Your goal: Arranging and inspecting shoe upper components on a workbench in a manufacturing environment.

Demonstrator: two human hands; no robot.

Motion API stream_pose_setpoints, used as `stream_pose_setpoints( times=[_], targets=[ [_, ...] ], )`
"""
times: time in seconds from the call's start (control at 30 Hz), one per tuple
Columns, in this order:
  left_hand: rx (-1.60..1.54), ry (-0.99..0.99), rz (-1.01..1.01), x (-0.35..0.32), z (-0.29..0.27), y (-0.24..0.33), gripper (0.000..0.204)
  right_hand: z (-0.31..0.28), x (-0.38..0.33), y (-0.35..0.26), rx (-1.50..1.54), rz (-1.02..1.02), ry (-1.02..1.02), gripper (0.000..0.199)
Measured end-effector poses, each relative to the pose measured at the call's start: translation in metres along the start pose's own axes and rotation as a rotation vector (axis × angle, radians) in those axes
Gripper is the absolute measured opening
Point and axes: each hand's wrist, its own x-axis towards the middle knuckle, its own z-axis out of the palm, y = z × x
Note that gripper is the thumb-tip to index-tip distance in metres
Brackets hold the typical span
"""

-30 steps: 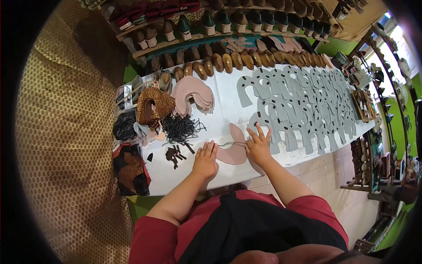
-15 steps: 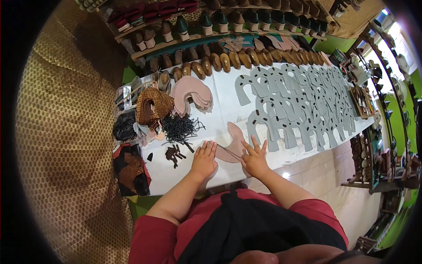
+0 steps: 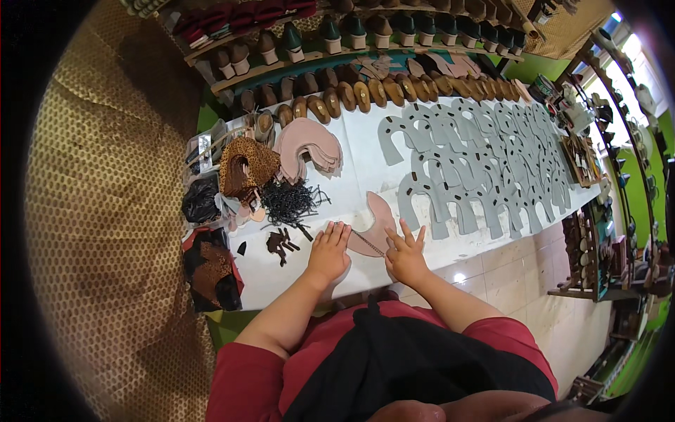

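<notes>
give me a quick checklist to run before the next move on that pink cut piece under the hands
1. Pink cut piece lies flat on the white table: ok.
2. Left hand rests at the piece's left edge, fingers spread: ok.
3. Right hand presses on its right side: ok.
4. Thin strip runs between the two hands across the piece: ok; whether it is stuck down, cannot tell.
5. Piece clear of the grey cut pieces: not ok, its upper end meets the nearest grey one.
6. Black cord tangle and dark scraps are off the piece: ok.
</notes>
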Motion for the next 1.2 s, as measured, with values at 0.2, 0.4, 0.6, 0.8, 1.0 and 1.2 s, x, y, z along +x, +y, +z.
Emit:
stream_pose_setpoints(
  times=[0.2, 0.4, 0.6, 0.8, 1.0, 1.2],
  targets=[
    [0.06, -0.07, -0.014, 0.009, -0.007, 0.004, 0.067, 0.001, 0.004, 0.007, -0.003, 0.001, -0.009, 0.009],
    [0.073, -0.044, 0.03, 0.01, -0.002, 0.005, 0.065, 0.011, 0.0, 0.013, -0.006, -0.015, -0.048, 0.008],
    [0.007, -0.012, 0.042, 0.003, -0.002, 0.001, 0.065, 0.008, -0.001, 0.015, -0.029, -0.013, -0.095, 0.018],
    [0.0, -0.014, -0.025, 0.002, -0.001, 0.005, 0.066, 0.006, 0.0, 0.016, -0.028, -0.041, -0.069, 0.019],
    [-0.029, -0.061, -0.03, 0.002, -0.007, 0.007, 0.067, 0.005, 0.0, 0.019, 0.001, -0.046, -0.118, 0.016],
    [-0.018, -0.078, -0.014, 0.003, -0.006, 0.004, 0.069, -0.002, 0.005, 0.021, -0.002, -0.103, -0.111, 0.018]
  ],
)
